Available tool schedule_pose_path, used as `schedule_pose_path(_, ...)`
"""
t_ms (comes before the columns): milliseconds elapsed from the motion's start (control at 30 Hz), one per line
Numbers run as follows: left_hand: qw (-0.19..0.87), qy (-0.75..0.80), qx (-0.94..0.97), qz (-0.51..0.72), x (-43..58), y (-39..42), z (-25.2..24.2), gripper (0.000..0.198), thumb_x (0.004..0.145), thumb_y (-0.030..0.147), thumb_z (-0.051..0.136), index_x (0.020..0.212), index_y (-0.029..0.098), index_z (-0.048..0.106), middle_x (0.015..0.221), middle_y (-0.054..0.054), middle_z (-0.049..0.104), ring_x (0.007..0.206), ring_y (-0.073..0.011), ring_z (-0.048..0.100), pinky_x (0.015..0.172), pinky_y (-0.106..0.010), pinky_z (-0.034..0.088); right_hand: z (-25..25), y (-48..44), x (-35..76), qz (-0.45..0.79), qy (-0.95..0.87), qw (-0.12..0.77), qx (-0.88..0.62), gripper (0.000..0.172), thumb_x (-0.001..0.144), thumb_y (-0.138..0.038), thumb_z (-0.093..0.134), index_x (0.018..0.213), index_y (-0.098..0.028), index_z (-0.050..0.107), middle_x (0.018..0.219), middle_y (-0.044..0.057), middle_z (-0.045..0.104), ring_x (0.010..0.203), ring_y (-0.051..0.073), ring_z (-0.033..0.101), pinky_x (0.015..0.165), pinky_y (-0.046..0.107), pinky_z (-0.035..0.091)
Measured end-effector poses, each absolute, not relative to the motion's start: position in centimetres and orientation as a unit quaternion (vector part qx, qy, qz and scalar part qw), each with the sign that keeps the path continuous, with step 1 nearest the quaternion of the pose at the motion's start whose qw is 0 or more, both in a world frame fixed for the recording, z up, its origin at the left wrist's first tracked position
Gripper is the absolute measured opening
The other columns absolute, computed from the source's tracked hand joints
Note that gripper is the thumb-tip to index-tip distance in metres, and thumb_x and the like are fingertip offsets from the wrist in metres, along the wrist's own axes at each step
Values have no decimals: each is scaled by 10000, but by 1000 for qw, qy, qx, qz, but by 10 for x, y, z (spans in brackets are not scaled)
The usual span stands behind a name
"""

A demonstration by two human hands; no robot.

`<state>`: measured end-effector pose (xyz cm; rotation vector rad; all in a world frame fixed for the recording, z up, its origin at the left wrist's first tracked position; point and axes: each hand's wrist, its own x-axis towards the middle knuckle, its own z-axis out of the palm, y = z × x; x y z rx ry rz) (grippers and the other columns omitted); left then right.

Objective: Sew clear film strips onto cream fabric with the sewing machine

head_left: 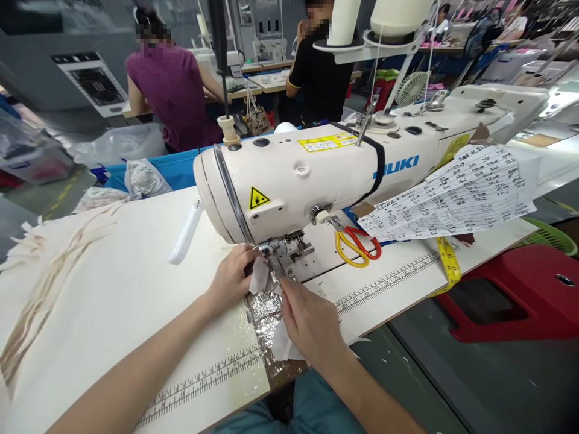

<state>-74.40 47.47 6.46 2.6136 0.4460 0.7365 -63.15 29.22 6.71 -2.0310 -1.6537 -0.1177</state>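
Pinching white fabric piece (259, 275) between left hand (233, 274) and right hand (307, 316).

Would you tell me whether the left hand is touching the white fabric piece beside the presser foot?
Touching. The head view shows the left hand pinching the white fabric piece at its edge.

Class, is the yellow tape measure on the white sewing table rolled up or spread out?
Spread out: the yellow tape measure lies unrolled on the white sewing table, bent over its edge.
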Motion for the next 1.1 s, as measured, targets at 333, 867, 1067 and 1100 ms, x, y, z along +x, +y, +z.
schedule_pose_path(333, 229, 198, 911, 282, -741, 471, 68, 236, 954, 325, 474, 771, 197, 550, 815, -35, 646, 736, -162, 595, 638, -286, 481, 65, 291, -632, -50, -601, 287, -744, 332, 990, -138, 400, 1247, -99, 605, 976, 103, 744, 750, 183, 710, 569, 265, 522)
schedule_pose_path(867, 100, 68, 965, 233, -750, 459, 78, 224, 960, 135, 435, 1014, 166, 651, 1028, -108, 640, 926, -202, 604, 766, -361, 581, 68, 266, -638, -54, -579, 310, -752, 264, 967, -119, 372, 1132, -134, 577, 844, 69, 741, 652, 187, 700, 513, 259, 467)
schedule_pose_path(1067, 35, 129, 974, 181, -748, 437, 79, 336, 941, 62, 358, 1087, 107, 657, 1110, -151, 617, 992, -262, 556, 801, -427, 588, 77, 194, -637, 143, -572, 372, -717, 234, 986, -163, 365, 1134, -216, 539, 839, 31, 722, 644, 165, 697, 494, 211, 480)
schedule_pose_path(1100, 25, 136, 975, 172, -747, 433, 79, 334, 940, 63, 359, 1086, 102, 656, 1130, -155, 613, 1017, -271, 551, 810, -427, 586, 76, 185, -638, 162, -562, 375, -719, 242, 994, -181, 373, 1159, -232, 543, 870, 34, 724, 648, 162, 696, 518, 208, 499)
